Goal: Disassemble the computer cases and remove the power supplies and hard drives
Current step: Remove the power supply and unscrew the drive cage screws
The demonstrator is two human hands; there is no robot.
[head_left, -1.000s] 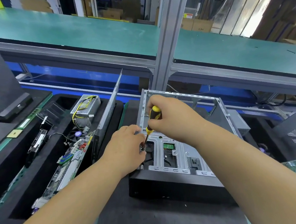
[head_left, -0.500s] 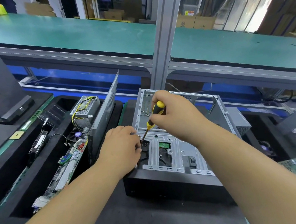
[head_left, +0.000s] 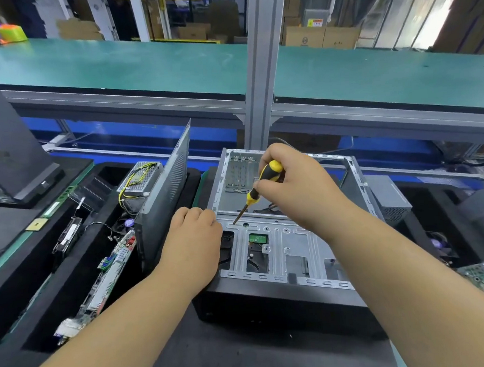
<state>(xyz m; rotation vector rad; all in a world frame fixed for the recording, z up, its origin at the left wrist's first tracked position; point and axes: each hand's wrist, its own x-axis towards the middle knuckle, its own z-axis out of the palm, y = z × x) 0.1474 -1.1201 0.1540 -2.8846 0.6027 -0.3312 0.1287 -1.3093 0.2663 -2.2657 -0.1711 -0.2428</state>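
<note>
- Computer case lies open just ahead.
- R hand grips screwdriver, tip down-left on drive cage.
- L hand curled at case's left edge, nearer the tip; grip unclear.

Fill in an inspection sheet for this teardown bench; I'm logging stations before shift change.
Surface: black mat under the work.
Job's things: open computer case; power supply in the left bin.
Clutter: circuit board, side panel standing upright.
Hands: right hand holds screwdriver, tip on the drive cage; left hand at the case's left edge, grip unclear.
Cables: yellow wires on the supply.
Surroundings: green shelf, cardboard boxes.
</note>
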